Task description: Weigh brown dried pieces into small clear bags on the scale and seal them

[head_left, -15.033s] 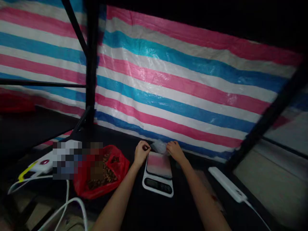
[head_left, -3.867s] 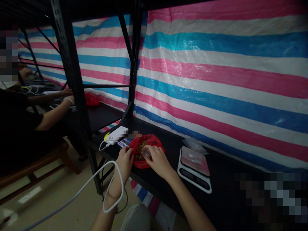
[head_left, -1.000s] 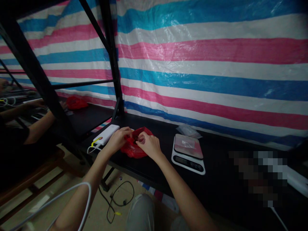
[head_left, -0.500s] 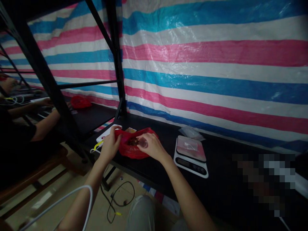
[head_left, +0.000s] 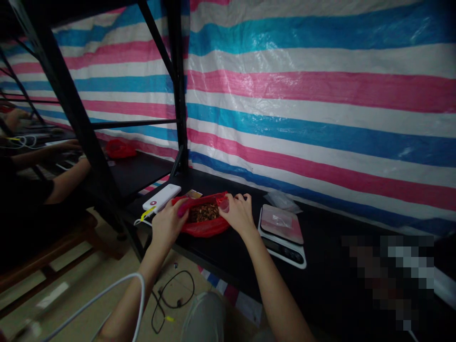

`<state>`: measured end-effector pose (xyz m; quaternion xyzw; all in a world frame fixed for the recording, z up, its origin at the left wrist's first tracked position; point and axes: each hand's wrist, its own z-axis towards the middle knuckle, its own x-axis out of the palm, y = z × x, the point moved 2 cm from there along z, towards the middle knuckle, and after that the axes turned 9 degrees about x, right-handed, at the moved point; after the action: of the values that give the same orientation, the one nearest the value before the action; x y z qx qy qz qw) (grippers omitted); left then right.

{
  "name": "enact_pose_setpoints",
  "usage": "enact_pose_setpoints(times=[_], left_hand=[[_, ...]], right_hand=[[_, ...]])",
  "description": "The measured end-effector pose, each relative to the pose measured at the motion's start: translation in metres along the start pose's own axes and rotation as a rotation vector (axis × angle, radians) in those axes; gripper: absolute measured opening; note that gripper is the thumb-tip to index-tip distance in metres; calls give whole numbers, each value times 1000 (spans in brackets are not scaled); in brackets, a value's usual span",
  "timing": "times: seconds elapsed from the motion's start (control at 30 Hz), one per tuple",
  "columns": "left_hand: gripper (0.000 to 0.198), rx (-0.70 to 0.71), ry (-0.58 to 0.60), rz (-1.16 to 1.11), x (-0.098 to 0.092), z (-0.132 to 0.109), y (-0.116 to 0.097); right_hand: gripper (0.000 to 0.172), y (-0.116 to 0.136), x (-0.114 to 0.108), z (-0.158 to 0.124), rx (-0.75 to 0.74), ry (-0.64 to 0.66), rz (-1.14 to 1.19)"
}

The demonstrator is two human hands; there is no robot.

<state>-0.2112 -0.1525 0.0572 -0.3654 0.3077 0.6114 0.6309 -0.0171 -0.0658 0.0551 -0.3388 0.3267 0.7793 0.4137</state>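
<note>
A red plastic bag (head_left: 206,231) stands wide open on the black table, with many small brown pieces (head_left: 204,213) inside. My left hand (head_left: 168,222) is closed on the left side of its rim, the thumb covered by red film. On the opposite side my right hand (head_left: 239,213) grips the rim, thumb inward. A small round pinkish see-through shape (head_left: 224,205) shows at the right thumb; whether it is a cup or bag film I cannot tell. Right of this hand sits a white kitchen scale (head_left: 301,260) with a small clear bag (head_left: 281,220) on its plate.
Clear plastic bags (head_left: 284,201) lie behind the scale. A white power bank (head_left: 162,197) with a cable is left of the red bag. A black metal frame (head_left: 180,95) rises at the table's back left. Another person's arm (head_left: 73,175) is at the far left. A white cable crosses my left forearm.
My right hand has moved from inside the bag to its right rim. The bag's mouth is spread wider, showing more brown pieces. My left hand has shifted slightly down, uncovering the power bank.
</note>
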Motion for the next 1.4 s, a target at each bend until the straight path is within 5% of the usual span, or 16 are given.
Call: enact_pose_setpoints(times=[0.17,0.3,0.4,0.5,0.63,0.8,0.97,1.13,1.4], left_hand=[[37,12,-121,147,-5,-8,-14],[39,121,-254,78,-8,-12,-31],[33,257,-190,-45,-1,-13,-51],[27,341,-90,-203,13,-14,-74],[28,350,-5,-462,33,-16,-104],[35,316,37,-673,48,-20,-128],[34,138,-115,-418,32,-16,-117],[31,-3,-15,-154,30,6,-91],[32,146,-25,-437,37,22,-97]], right_hand=[[37,-4,-1,-2,37,-45,-57],[19,5,-8,-1,-33,-23,27],[13,16,-13,-1,-45,-44,234],[25,19,-10,-2,53,-27,439],[35,13,1,-1,177,100,679],[29,1,2,4,111,136,889],[24,-4,-11,9,84,60,1000],[29,-4,-15,11,69,38,950],[30,-2,-12,10,39,23,910]])
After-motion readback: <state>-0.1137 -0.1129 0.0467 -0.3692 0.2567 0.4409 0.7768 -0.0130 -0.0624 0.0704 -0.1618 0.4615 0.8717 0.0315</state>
